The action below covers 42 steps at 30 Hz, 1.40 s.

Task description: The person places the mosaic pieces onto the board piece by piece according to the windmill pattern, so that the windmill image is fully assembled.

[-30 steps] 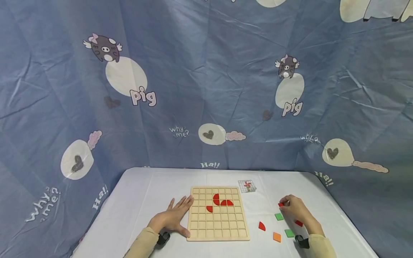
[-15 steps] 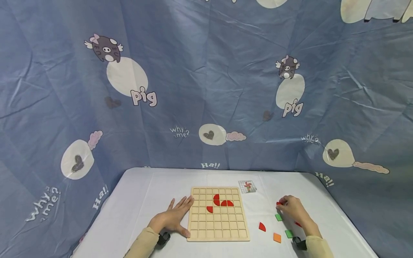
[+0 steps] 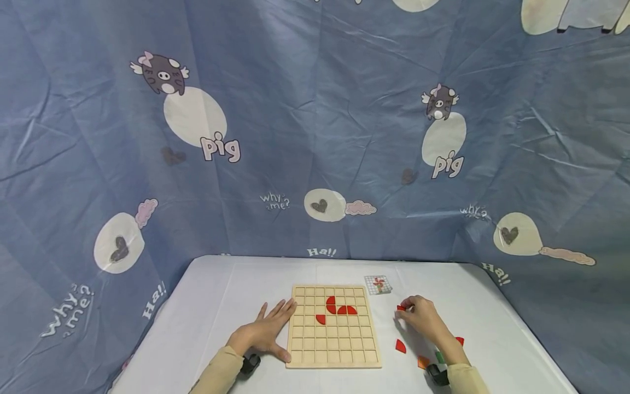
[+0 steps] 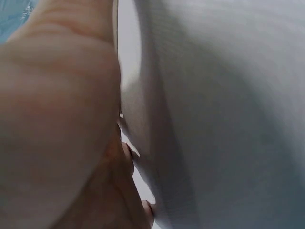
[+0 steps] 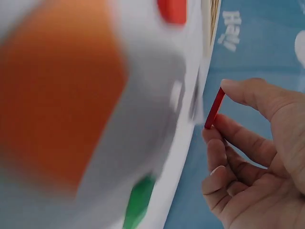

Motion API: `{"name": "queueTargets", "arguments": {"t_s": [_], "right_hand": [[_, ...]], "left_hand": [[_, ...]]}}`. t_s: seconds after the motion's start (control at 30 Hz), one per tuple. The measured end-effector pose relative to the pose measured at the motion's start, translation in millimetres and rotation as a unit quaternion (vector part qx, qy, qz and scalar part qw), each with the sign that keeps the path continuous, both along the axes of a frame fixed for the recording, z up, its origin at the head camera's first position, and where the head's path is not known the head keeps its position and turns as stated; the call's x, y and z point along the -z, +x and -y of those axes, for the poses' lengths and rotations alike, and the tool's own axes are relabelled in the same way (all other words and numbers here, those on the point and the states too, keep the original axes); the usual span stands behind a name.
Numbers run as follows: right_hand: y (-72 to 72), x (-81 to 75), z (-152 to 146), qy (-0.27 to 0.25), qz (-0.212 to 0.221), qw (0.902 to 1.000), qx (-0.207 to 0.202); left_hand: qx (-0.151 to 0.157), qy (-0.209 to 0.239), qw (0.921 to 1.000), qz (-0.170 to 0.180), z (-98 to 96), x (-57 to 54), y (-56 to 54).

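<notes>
Behind the wooden board (image 3: 333, 344), "Ha!!" lettering (image 3: 322, 253)

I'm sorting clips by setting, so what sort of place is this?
Probably an indoor tabletop workspace: a blue cartoon-pig fabric backdrop rises behind a white, round-cornered table bearing a square, pale wooden grid board and red quarter-circle pieces.

the blue cloth (image 3: 374, 65) reads "pig" (image 3: 220, 148), "ha!!" (image 3: 322, 252), "why me?" (image 3: 274, 201) — and, creased, seemingly "why?" (image 3: 473, 211)
</notes>
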State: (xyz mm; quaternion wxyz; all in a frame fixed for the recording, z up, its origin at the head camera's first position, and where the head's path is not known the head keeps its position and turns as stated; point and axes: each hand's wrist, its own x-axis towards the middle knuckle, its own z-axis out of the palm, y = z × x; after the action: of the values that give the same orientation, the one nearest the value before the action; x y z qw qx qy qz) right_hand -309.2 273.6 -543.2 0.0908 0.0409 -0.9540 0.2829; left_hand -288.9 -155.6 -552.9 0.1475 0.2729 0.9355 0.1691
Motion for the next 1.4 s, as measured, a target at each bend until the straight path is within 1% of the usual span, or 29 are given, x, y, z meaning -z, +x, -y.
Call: {"name": "queueTargets", "arguments": {"t_s": [0.17, 0.33, 0.5, 0.63, 0.8, 0.93, 1.03, 1.3, 1.4], "right_hand": [[2.4, -3.2, 33.1, -0.007, -0.006, 0.9997, -0.025], [5.4, -3.5, 64.7, -0.019, -0.015, 0.9972, -0.071], [7.9, -5.0, 93.3, -0.012, -0.023, 0.9921, -0.123], [9.8, -4.6, 113.9, -0.009, -0.029, 0.9861, -0.163], [12.2, 0.3, 135.2, 0.000, -0.032, 0.9804, -0.194], [12.3, 4.3, 146.7, 0.006, -0.033, 0.9775, -0.208], [11.5, 5.8, 152.1, 0.011, -0.027, 0.9779, -0.207], [6.7, 7.6, 156.6, 0.022, -0.026, 0.9770, -0.211], [4.4, 8.9, 156.7, 0.027, -0.034, 0.9766, -0.211]], "left_hand": [[0.001, -0.003, 1.0000, -0.003, 0.3, 0.9, -0.9], [0.006, -0.002, 1.0000, -0.004, 1.7, 2.4, -2.1], [0.005, -0.004, 1.0000, -0.005, 2.1, 3.7, -3.8], [0.001, -0.006, 1.0000, -0.006, 1.8, 4.5, -5.1], [0.000, -0.008, 0.9999, -0.006, 1.7, 4.7, -4.8], [0.001, -0.011, 0.9999, -0.008, 1.6, 4.8, -3.9], [0.000, -0.011, 0.9999, -0.009, 1.3, 4.5, -3.8], [0.000, -0.008, 0.9999, -0.010, 1.7, 3.9, -4.5], [-0.001, -0.007, 0.9999, -0.009, 1.6, 4.2, -4.3]]}}
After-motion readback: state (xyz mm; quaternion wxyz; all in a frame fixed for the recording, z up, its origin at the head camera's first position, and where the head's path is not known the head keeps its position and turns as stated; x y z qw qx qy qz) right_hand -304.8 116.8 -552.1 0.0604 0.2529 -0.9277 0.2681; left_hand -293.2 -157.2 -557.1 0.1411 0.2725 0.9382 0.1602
